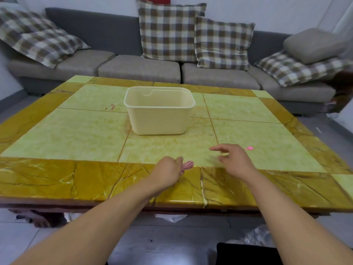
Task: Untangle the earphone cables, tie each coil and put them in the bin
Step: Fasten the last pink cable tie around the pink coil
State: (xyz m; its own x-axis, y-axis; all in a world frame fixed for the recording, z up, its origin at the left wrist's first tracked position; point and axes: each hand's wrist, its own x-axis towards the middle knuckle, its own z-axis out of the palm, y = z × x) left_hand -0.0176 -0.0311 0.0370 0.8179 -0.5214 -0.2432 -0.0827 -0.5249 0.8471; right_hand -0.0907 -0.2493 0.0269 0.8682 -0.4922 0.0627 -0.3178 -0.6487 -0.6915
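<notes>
My left hand (169,170) grips a pink coiled earphone cable (188,165) low over the table's near border; the coil sticks out to the right of my fingers. My right hand (232,159) hovers to the right with its fingers spread and blurred, holding nothing that I can see. A small pink piece (249,148), perhaps an earbud or a tie, lies on the table just beyond my right hand. The cream plastic bin (159,119) stands in the middle of the table, farther away, and I see nothing inside it.
The tiled table (76,134) in yellow and amber stretches wide on both sides of the bin. A grey sofa (139,67) with checked cushions stands behind it. Below the near edge are a dark object (246,253) and plastic wrap on the floor.
</notes>
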